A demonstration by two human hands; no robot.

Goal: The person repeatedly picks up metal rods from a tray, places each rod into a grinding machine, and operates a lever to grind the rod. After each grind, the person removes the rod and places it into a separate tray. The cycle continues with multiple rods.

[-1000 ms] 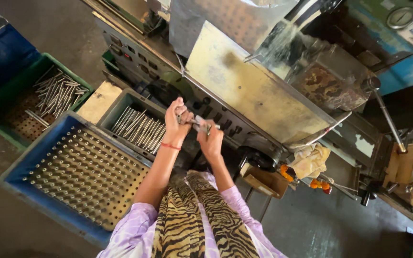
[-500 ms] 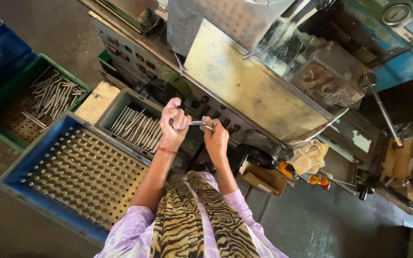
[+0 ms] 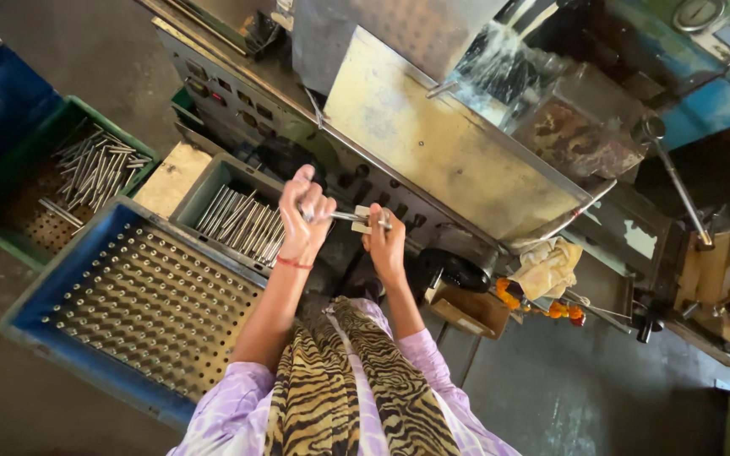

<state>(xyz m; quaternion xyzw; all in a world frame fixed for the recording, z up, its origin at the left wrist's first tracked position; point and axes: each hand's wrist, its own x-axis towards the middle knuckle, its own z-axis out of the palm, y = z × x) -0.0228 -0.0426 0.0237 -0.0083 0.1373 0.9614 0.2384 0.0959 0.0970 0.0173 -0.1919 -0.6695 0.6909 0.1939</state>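
A blue perforated crate (image 3: 128, 312) lies left of the fingers, with a grey tray of metal rods (image 3: 234, 221) just beside the left hand (image 3: 306, 221). Both hands grip one metal rod (image 3: 344, 217): left fingers clenched around it, right hand (image 3: 384, 245) pinching its other end.
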